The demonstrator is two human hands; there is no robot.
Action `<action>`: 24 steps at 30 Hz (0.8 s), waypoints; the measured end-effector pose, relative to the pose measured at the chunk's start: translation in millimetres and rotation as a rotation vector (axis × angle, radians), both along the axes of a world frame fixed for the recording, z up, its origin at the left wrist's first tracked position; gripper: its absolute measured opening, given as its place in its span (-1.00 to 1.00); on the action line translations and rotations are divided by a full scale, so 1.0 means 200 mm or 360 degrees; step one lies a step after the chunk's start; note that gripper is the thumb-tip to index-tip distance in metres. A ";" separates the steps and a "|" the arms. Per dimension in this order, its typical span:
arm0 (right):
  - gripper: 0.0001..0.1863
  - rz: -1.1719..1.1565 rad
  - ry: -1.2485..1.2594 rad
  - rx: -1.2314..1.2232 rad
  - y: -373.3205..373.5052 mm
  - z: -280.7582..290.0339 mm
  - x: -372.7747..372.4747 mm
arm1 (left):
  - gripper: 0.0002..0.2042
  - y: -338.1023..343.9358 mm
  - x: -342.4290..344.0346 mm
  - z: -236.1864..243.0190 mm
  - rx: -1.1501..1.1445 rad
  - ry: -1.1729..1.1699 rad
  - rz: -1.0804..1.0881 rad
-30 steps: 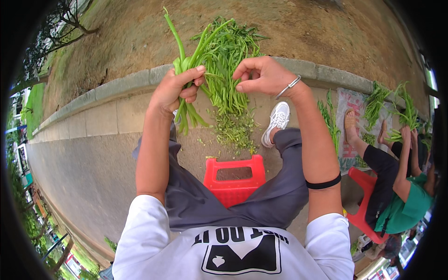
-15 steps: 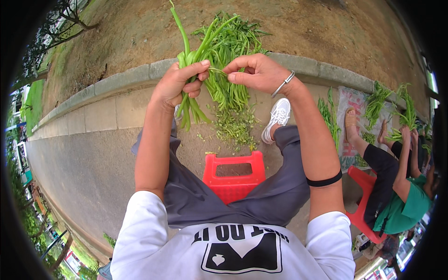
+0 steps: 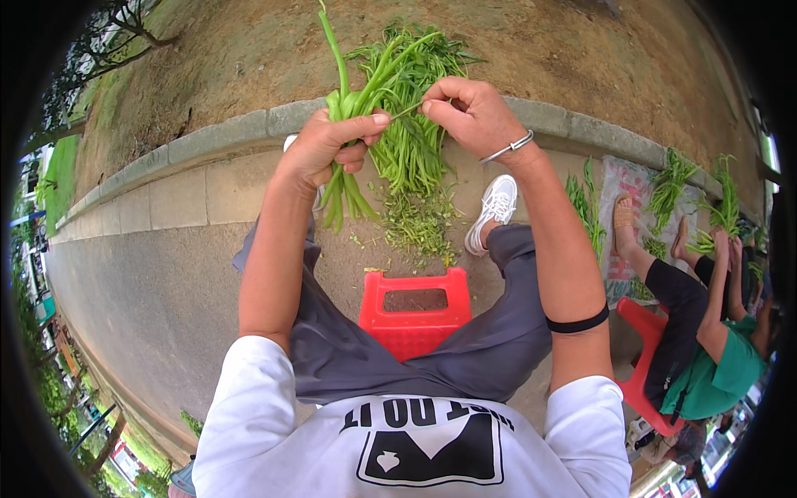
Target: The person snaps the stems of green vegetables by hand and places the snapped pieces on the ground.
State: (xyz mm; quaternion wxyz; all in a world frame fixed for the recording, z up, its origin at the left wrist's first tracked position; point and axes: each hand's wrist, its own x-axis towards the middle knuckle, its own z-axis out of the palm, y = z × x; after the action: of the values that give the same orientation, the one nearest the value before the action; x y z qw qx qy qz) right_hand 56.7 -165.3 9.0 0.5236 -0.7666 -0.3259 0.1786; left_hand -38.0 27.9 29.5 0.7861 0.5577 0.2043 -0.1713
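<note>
your right hand (image 3: 477,123) had shifted slightly upward and pinched a thin green strand (image 3: 406,111); your left hand (image 3: 330,148) gripped the stalk bundle (image 3: 345,104), left of the leafy heap (image 3: 418,166). hazards: sharp tug, likely snapping the strand; loose grip, likely spilling the bundle.

One left hand (image 3: 329,148), one right hand (image 3: 481,124), one bunch of green stems (image 3: 352,104), one thin strand (image 3: 406,111).
One large heap of leafy greens (image 3: 419,158), one scatter of trimmings (image 3: 419,224), two red plastic stools (image 3: 415,336) (image 3: 639,378), one metal bangle (image 3: 520,142), one black armband (image 3: 579,324), one clearly visible white sneaker (image 3: 498,207), one printed sheet (image 3: 616,174), and at least one other person (image 3: 718,373).
</note>
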 end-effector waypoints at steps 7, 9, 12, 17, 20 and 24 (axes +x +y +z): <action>-0.83 -0.0664 -0.0412 -0.0025 -0.08 -0.02 0.13 | -0.90 0.04 -0.01 -0.05 -0.0088 -0.0020 0.0198; -0.82 -0.0694 -0.0096 0.0106 -0.15 -0.01 0.18 | -0.90 0.05 -0.02 -0.04 -0.0149 -0.0067 0.0233; -0.82 -0.0285 0.0387 -0.0170 -0.19 0.08 0.12 | -0.89 0.10 -0.04 -0.04 -0.0208 -0.0067 0.0264; -0.73 0.0747 0.0725 -0.0597 -0.20 0.06 0.06 | -0.89 0.10 -0.04 -0.04 -0.0197 -0.0133 0.0239; -0.70 0.0658 0.0862 -0.0352 -0.17 0.07 0.03 | -0.89 0.09 -0.04 -0.03 -0.0221 -0.0110 0.0248; -0.71 0.0501 0.0764 -0.0119 -0.11 0.07 0.00 | -0.89 0.08 -0.02 -0.03 -0.0216 -0.0095 0.0249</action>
State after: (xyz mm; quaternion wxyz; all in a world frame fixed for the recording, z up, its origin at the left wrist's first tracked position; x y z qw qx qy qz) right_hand 57.4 -186.4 22.3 0.5230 -0.6613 -0.3008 0.4458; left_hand -42.6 43.4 23.5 0.8387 0.4906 0.2115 -0.1061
